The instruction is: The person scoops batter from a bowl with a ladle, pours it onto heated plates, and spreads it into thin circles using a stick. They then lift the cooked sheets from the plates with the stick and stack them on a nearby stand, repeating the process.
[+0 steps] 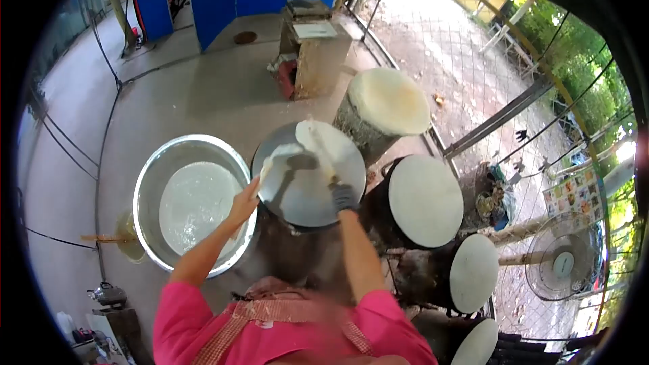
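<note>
A round grey griddle [292, 192] stands in front of me with a patch of white batter [318, 134] on its far side. My right hand [343, 197], in a dark grey glove, is closed round the handle of a batter-smeared spreader [329, 170] above the griddle. My left hand [246, 204] is bare and closed at the griddle's left edge. It grips a tool coated in white [276, 157], whose kind I cannot make out. Left of the griddle stands a large metal basin [142, 206] holding white batter [203, 203].
Several more round griddles, including a pale one [426, 201] and a smaller one [473, 273], curve along my right. A white-topped drum [389, 101] stands beyond. Wire fencing and a fan [562, 265] lie right. A small cabinet [314, 57] stands ahead.
</note>
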A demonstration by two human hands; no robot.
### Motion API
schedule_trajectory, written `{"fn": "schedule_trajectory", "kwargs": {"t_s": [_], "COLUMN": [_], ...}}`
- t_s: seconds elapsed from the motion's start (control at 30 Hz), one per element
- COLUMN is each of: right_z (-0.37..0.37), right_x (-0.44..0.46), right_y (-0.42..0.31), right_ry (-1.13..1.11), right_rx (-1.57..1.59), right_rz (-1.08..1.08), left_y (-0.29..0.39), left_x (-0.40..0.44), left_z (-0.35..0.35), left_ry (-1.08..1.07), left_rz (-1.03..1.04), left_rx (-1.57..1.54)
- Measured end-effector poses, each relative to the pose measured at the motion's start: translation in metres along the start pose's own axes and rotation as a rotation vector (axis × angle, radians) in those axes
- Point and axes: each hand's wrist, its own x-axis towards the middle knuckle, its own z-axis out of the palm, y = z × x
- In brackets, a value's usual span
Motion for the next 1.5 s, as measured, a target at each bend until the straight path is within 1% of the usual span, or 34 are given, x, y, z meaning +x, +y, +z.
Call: {"fn": "schedule_trajectory", "kwargs": {"t_s": [0.03,0.07,0.1,0.13,0.17,0.2,0.23,0.27,0.3,0.37,0.4,0.43,0.47,0.5,0.53,0.6,0.67,0.7,0.77,0.8,0.83,0.87,0.9,1.0,1.03,1.07,1.13,1.2,1.27,1.33,1.37,1.43,1.47,1.5], "right_z": [-0.09,-0.192,-0.165,-0.14,-0.124,-0.114,-0.118,-0.125,-0.131,-0.143,-0.132,-0.121,-0.071,-0.021,-0.043,-0.058,-0.059,-0.059,-0.02,-0.037,-0.047,-0.104,-0.066,0.0,0.024,0.024,0.022,-0.11,-0.092,-0.073,-0.069,-0.056,-0.064,-0.073], "right_x": [-0.032,-0.068,-0.07,-0.071,-0.076,-0.082,-0.09,-0.096,-0.096,-0.093,-0.087,-0.081,-0.065,-0.039,-0.06,-0.08,-0.075,-0.062,-0.007,0.004,0.003,-0.024,-0.021,-0.027,-0.012,0.008,0.05,0.02,0.006,-0.008,-0.016,0.012,0.035,0.058], "right_y": [0.007,0.01,0.018,0.02,0.005,-0.025,-0.058,-0.081,-0.066,-0.023,0.0,0.022,0.043,0.039,0.007,-0.033,-0.019,0.001,0.06,0.061,0.06,0.041,0.036,0.043,0.068,0.077,0.095,0.068,0.053,0.045,0.052,0.076,0.079,0.08], "right_ry": [0.048,0.084,-0.017,-0.094,-0.185,-0.252,-0.294,-0.312,-0.207,0.048,0.024,0.004,-0.189,-0.427,-0.418,-0.481,-0.592,-0.639,-0.81,-0.914,-0.739,-0.565,-0.666,-0.33,-0.462,-0.613,-0.821,-0.631,-0.801,-0.972,-0.809,-0.696,-0.809,-0.899], "right_rx": [0.195,0.387,0.864,1.024,1.087,1.159,1.22,1.22,1.054,0.687,0.735,0.783,1.043,0.913,1.12,1.384,1.505,1.521,1.748,1.882,1.616,1.35,1.446,0.855,0.947,1.203,1.699,1.475,1.443,1.396,1.347,1.198,1.326,1.446], "right_rz": [-0.065,-0.14,0.046,0.213,0.354,0.442,0.481,0.485,0.267,-0.121,-0.048,0.026,0.373,0.317,0.391,0.349,0.229,0.242,0.451,0.579,0.551,0.518,0.396,-0.229,-0.134,0.014,0.467,0.426,0.396,0.344,0.029,-0.2,-0.04,0.142], "left_y": [0.013,0.0,-0.014,-0.024,-0.019,-0.014,-0.014,-0.014,-0.012,0.0,0.004,-0.016,-0.017,-0.014,-0.011,-0.004,-0.003,-0.006,-0.029,-0.029,-0.03,-0.029,-0.022,-0.005,-0.006,-0.006,-0.002,0.006,0.013,0.024,0.028,0.027,0.025,0.021], "left_x": [-0.028,-0.054,-0.076,-0.09,-0.102,-0.11,-0.11,-0.114,-0.118,-0.125,-0.118,-0.121,-0.121,-0.122,-0.121,-0.119,-0.121,-0.124,-0.13,-0.13,-0.132,-0.132,-0.13,-0.132,-0.133,-0.134,-0.133,-0.134,-0.134,-0.137,-0.136,-0.154,-0.164,-0.174], "left_z": [-0.016,-0.021,-0.027,-0.031,-0.037,-0.044,-0.046,-0.047,-0.051,-0.057,-0.063,-0.06,-0.06,-0.059,-0.059,-0.057,-0.049,-0.045,-0.036,-0.032,-0.03,-0.028,-0.028,-0.022,-0.019,-0.02,-0.018,-0.015,-0.014,-0.012,-0.015,-0.016,-0.016,-0.016], "left_ry": [-0.096,-0.051,-0.004,-0.005,-0.012,-0.026,-0.031,-0.035,-0.037,-0.081,-0.091,-0.061,-0.045,-0.039,-0.035,-0.042,-0.036,-0.027,0.029,0.04,0.048,0.053,0.055,0.066,0.069,0.072,0.104,0.11,0.114,0.089,0.094,0.206,0.249,0.266], "left_rz": [-0.234,-0.213,-0.178,-0.216,-0.238,-0.263,-0.228,-0.205,-0.183,-0.288,-0.319,-0.209,-0.137,-0.148,-0.158,-0.202,-0.252,-0.276,-0.252,-0.275,-0.267,-0.259,-0.266,-0.31,-0.335,-0.359,-0.24,-0.295,-0.327,-0.531,-0.627,-0.448,-0.353,-0.407], "left_rx": [-0.025,-0.033,-0.042,-0.061,-0.084,-0.103,-0.076,-0.051,-0.019,-0.04,-0.049,0.037,0.059,0.056,0.057,0.096,0.108,0.107,0.162,0.159,0.164,0.168,0.166,0.159,0.163,0.173,0.285,0.226,0.137,0.119,0.114,0.085,0.073,0.049]}}
